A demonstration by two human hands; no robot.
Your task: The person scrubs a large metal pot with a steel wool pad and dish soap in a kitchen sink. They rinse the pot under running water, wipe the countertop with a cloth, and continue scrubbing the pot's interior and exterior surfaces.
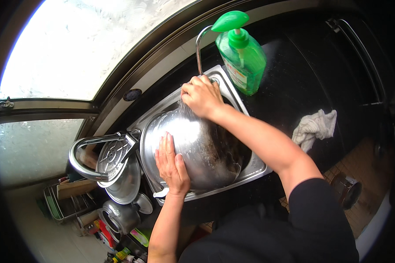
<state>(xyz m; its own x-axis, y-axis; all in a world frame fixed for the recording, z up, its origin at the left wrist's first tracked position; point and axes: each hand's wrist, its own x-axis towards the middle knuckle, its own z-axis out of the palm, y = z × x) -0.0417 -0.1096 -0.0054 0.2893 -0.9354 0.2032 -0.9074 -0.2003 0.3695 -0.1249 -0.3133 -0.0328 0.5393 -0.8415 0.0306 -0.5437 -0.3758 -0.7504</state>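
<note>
A large aluminium pot lies on its side in a stainless-steel sink, its wall dull and blackened towards the right. My left hand rests flat on the pot's wall near the rim, holding nothing. At the pot's far side my right hand is closed on a grey, wiry thing, probably a steel wool scourer, mostly hidden by the fingers. Left of the pot a chrome faucet arches over a perforated metal disc.
A green pump bottle stands beyond the sink on the black counter. A white cloth lies crumpled at the right. Metal bowls, a metal kettle and a dish rack crowd the left. The window borders the sink's far side.
</note>
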